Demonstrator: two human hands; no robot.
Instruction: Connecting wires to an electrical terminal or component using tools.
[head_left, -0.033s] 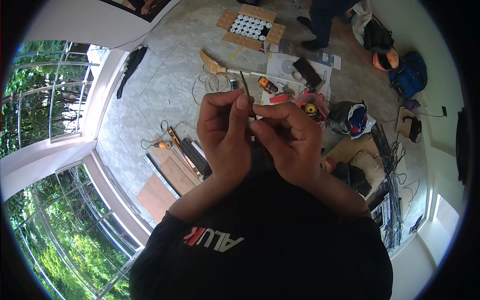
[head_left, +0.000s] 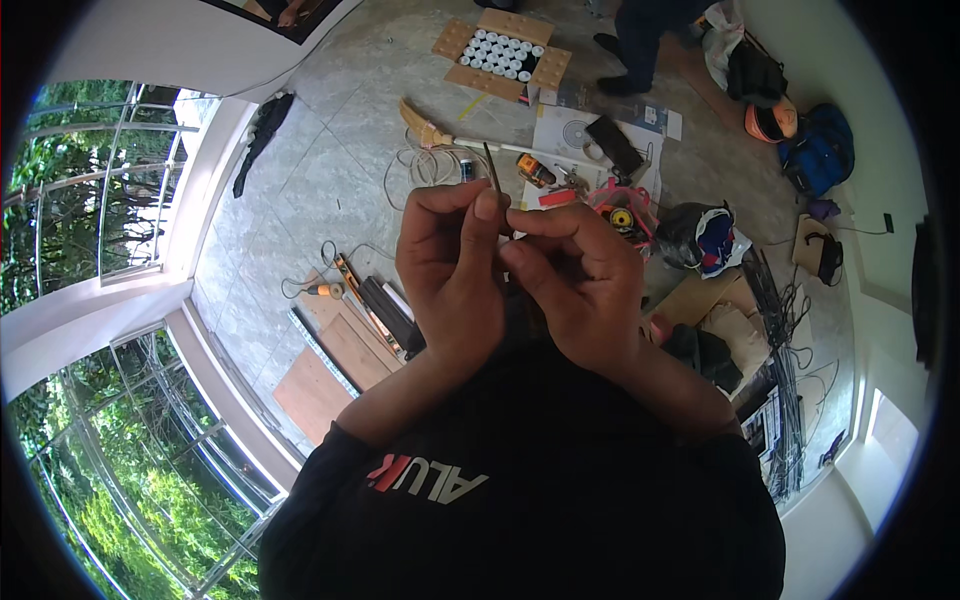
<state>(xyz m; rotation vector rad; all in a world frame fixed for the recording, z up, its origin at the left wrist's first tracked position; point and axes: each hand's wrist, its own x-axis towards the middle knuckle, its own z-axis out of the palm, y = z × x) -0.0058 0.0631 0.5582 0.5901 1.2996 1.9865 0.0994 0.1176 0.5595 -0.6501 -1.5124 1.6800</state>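
Both hands are raised close together in front of my chest, fingertips nearly meeting. Between thumb and forefinger, my left hand (head_left: 452,270) pinches a thin dark rod (head_left: 492,165), which points up and away with a slight tilt. It could be a wire or a narrow strip; its kind is too fine to tell. My right hand (head_left: 588,275) is closed in a pinch beside the rod's lower end. A small pale bit shows between its forefinger and thumb, but what it holds is mostly hidden.
On the floor beyond lie a broom (head_left: 425,128), a cordless drill (head_left: 535,170), coiled cable (head_left: 400,180) and a pink bag (head_left: 640,212). An open carton (head_left: 550,72) holds several white-capped cans. Left are a spirit level (head_left: 365,305) and boards (head_left: 315,385). A person's legs (head_left: 640,50) stand at the back.
The thin dark rod's tip has shifted slightly to the right, along with my left fingertips. My right hand looks the same.
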